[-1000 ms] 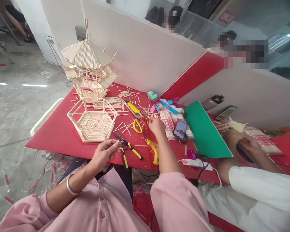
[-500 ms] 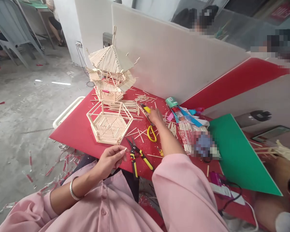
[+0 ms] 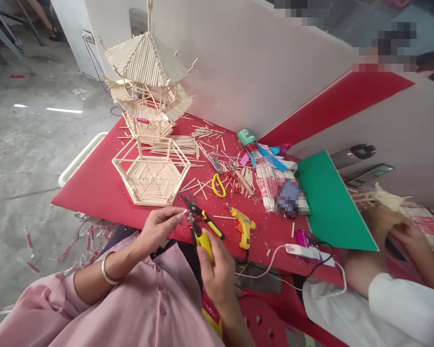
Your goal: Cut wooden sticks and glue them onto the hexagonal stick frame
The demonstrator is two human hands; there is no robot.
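While the left hand point(image 3: 162, 224) pinches a short pale stick point(image 3: 185, 211) near the middle of the frame, the right hand point(image 3: 217, 267), a bit lower and to the right, holds a yellow-handled tool point(image 3: 205, 245). The left grip has its fingertips together on the stick, and the right grip is clamped around the yellow handle. The tool's metal end is close to the stick, but one cannot tell if they touch. Near it, black and yellow pliers point(image 3: 212, 226) lie on the red bench point(image 3: 90, 193). A yellow glue gun point(image 3: 243, 227) lies right of the middle. Left of the middle sits a six-sided stick frame point(image 3: 154, 179), and a stick tower point(image 3: 148, 62) with a pointed roof stands at the upper left.
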